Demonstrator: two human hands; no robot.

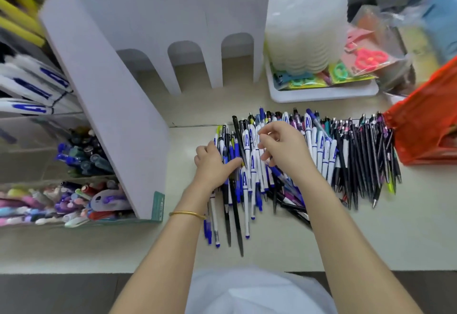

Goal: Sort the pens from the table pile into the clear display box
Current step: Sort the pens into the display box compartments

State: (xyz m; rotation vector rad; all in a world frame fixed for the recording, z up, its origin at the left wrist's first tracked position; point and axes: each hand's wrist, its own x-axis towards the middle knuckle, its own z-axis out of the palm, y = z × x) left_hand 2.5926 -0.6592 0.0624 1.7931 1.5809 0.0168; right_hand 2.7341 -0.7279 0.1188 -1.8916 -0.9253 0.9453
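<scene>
Holding mixed pens (82,159), clear display box (27,163), hands (212,163) (284,149) on pile (346,155)

The pen pile (321,155) is showing white barrels with blue lettering and grips at left and middle, turning mostly black with pink touches rightward. A gold bangle (187,214) is gleaming on one wrist (191,200). An orange-red bag (427,125) is glowing at right; the clear display box (29,163) at left is showing blue, purple and pink.
</scene>
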